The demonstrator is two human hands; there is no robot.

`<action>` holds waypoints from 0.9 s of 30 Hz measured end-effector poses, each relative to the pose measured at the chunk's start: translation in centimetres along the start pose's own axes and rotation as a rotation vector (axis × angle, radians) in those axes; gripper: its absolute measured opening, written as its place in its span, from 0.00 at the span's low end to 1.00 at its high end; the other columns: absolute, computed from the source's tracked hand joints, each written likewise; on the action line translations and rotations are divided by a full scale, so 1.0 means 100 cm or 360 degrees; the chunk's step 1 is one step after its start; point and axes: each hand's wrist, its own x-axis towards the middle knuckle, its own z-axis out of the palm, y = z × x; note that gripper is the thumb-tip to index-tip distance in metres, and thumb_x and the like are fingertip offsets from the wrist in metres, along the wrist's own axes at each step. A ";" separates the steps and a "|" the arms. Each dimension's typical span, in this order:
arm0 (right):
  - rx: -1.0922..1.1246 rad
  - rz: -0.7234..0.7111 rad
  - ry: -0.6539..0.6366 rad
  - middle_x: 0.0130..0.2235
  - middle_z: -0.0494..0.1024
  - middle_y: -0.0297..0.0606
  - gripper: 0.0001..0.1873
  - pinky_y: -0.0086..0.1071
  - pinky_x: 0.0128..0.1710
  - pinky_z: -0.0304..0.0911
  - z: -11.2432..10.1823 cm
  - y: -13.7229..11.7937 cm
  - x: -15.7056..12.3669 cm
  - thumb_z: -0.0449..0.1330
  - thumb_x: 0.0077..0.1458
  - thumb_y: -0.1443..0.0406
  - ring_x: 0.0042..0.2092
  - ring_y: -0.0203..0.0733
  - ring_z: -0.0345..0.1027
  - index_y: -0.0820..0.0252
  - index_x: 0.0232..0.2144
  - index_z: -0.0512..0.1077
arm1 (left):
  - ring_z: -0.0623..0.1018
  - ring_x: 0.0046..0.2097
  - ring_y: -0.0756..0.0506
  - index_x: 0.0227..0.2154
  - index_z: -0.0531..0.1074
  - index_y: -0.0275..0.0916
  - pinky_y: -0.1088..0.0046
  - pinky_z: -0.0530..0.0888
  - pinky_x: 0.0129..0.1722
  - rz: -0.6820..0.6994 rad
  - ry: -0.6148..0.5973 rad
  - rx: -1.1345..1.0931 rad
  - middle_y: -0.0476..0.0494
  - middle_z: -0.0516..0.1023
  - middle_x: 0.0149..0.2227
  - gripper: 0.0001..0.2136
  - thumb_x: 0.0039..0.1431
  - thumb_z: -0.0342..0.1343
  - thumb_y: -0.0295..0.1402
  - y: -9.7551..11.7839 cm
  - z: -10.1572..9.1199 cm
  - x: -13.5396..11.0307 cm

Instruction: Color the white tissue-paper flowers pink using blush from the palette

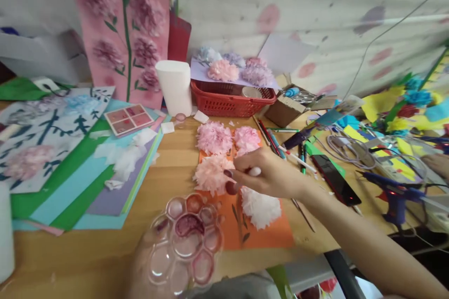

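Note:
My right hand point(266, 173) is closed around a tool with a white rounded end point(255, 171); the rest of the tool is hidden by the fingers. Its fingertips are at the edge of a peach tissue-paper flower point(212, 175). That flower lies on an orange sheet point(266, 238) with two pink flowers point(214, 138) above it and a white flower point(261, 208) at lower right. Painted green leaves show on the sheet. Low in front, my left hand point(142, 261), blurred, holds a clear plastic paint palette point(187, 245) with dark pink paint in its middle well.
A red basket point(228, 103) and a white container point(174, 88) stand behind. Coloured papers point(80, 187) lie left. At right are a phone point(336, 180), brushes, cables and a glue gun point(394, 196) with a red light. Another person's hand point(437, 163) shows at far right.

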 end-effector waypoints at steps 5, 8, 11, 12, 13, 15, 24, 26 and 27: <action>-0.0408 -0.0163 0.0399 0.19 0.55 0.27 0.20 0.30 0.26 0.47 0.017 -0.005 -0.018 0.52 0.64 0.63 0.23 0.33 0.49 0.56 0.20 0.53 | 0.80 0.33 0.41 0.31 0.78 0.45 0.64 0.78 0.32 0.0027 0.0042 0.0080 0.43 0.80 0.36 0.07 0.49 0.66 0.38 -0.003 0.024 0.006; -0.0562 -0.0036 0.0287 0.18 0.56 0.27 0.20 0.30 0.26 0.45 0.019 -0.008 -0.022 0.52 0.62 0.65 0.22 0.32 0.48 0.56 0.19 0.53 | 0.80 0.36 0.38 0.31 0.77 0.42 0.63 0.77 0.31 0.0069 0.0063 0.0183 0.39 0.80 0.37 0.08 0.49 0.66 0.38 -0.003 0.028 0.004; -0.0393 -0.0047 0.0555 0.20 0.60 0.29 0.20 0.29 0.26 0.48 0.020 -0.008 -0.022 0.51 0.63 0.63 0.22 0.32 0.51 0.56 0.20 0.53 | 0.80 0.35 0.40 0.30 0.77 0.43 0.64 0.77 0.32 0.0119 0.0005 0.0155 0.42 0.81 0.37 0.05 0.51 0.65 0.35 -0.005 0.027 0.004; -0.0362 -0.0098 0.0592 0.21 0.60 0.29 0.19 0.29 0.27 0.48 0.021 -0.007 -0.022 0.51 0.64 0.62 0.23 0.32 0.52 0.56 0.20 0.53 | 0.80 0.35 0.41 0.30 0.76 0.43 0.65 0.77 0.32 0.0128 -0.0048 0.0150 0.43 0.81 0.37 0.04 0.53 0.64 0.35 -0.005 0.026 0.005; -0.0360 -0.0126 0.0571 0.21 0.60 0.29 0.19 0.29 0.27 0.48 0.023 -0.006 -0.022 0.51 0.63 0.61 0.23 0.32 0.52 0.56 0.20 0.53 | 0.80 0.35 0.42 0.31 0.76 0.43 0.66 0.77 0.33 0.0131 -0.0105 0.0155 0.44 0.81 0.37 0.04 0.54 0.62 0.36 -0.005 0.025 0.006; -0.0390 -0.0051 0.0436 0.19 0.57 0.28 0.19 0.29 0.26 0.47 0.025 -0.007 -0.025 0.52 0.62 0.63 0.22 0.32 0.49 0.56 0.19 0.53 | 0.79 0.36 0.43 0.32 0.76 0.43 0.67 0.77 0.34 0.0144 -0.0204 0.0176 0.44 0.81 0.37 0.06 0.56 0.62 0.38 -0.006 0.024 0.007; 0.0220 0.0020 0.0943 0.18 0.61 0.27 0.21 0.26 0.21 0.49 0.076 -0.037 -0.046 0.55 0.64 0.62 0.21 0.30 0.53 0.57 0.19 0.58 | 0.81 0.41 0.43 0.35 0.76 0.43 0.73 0.75 0.32 0.0190 -0.0333 0.0336 0.45 0.81 0.47 0.12 0.53 0.66 0.43 -0.008 0.020 0.004; 0.0238 0.0022 0.0936 0.19 0.61 0.27 0.20 0.25 0.22 0.50 0.089 -0.036 -0.043 0.55 0.63 0.63 0.21 0.30 0.53 0.57 0.19 0.58 | 0.80 0.40 0.45 0.36 0.76 0.43 0.72 0.75 0.35 0.0200 -0.0335 0.0378 0.46 0.81 0.44 0.12 0.53 0.66 0.42 -0.008 0.019 0.002; 0.0249 0.0043 0.0957 0.19 0.62 0.27 0.20 0.26 0.22 0.50 0.093 -0.034 -0.041 0.55 0.64 0.63 0.22 0.30 0.53 0.57 0.20 0.59 | 0.80 0.40 0.45 0.37 0.76 0.43 0.71 0.76 0.36 0.0192 -0.0335 0.0401 0.46 0.81 0.43 0.13 0.53 0.66 0.43 -0.008 0.018 0.001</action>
